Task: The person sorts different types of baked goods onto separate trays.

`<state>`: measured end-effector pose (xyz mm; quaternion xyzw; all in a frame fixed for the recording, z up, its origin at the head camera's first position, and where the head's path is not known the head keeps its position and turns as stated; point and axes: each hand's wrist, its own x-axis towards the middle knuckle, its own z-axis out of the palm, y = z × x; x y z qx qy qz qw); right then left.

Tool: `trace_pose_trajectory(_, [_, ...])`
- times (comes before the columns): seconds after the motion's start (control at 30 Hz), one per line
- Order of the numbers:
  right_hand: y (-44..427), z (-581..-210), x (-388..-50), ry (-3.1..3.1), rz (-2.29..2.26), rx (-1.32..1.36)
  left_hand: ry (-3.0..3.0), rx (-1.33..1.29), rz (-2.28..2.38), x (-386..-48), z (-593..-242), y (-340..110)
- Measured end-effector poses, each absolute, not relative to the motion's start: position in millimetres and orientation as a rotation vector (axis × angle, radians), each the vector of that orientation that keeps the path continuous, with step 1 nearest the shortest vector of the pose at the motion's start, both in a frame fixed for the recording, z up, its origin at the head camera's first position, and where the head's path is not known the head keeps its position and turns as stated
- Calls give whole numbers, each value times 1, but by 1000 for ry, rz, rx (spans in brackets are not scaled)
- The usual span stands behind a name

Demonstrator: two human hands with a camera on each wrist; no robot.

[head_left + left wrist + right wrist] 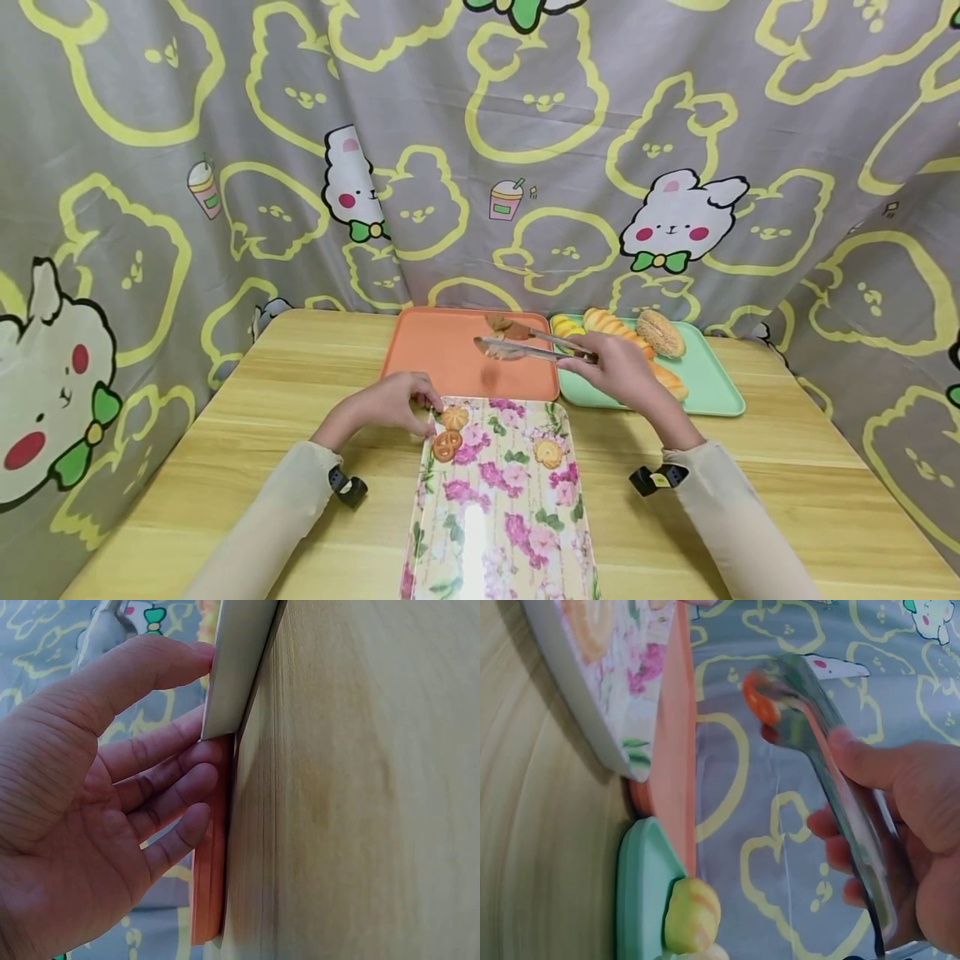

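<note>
My left hand [392, 404] rests its thumb and fingertips against the far left corner of the floral tray [480, 479]; in the left wrist view the fingers [176, 761] are loosely extended at the tray edge [238, 667]. My right hand [618, 367] grips metal tongs [525, 347] above the orange tray [442, 350]. A small orange-brown piece [761, 701] is at the tong tips in the right wrist view, blurred. On the floral tray lie a ridged cookie [454, 418], a pretzel-shaped cookie [447, 446] and a round cookie [548, 453].
A green tray [716, 379] at the back right holds several breads, among them a seeded roll [660, 333] and a yellow one [693, 915]. The wooden table [285, 358] carries the trays. A patterned curtain [450, 125] hangs behind.
</note>
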<state>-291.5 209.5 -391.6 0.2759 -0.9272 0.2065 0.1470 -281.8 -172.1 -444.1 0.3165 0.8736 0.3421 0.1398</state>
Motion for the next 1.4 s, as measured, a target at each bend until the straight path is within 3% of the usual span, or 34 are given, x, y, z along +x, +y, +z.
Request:
trace_pose_trajectory(0.4, [214,-407,-304,-2546,377,464,2528,904,985,-282,-444,-172])
trace_pose_trajectory(1.4, [217,-436,-316,-2719,258,422,2537,898,974,-279,-442,-170])
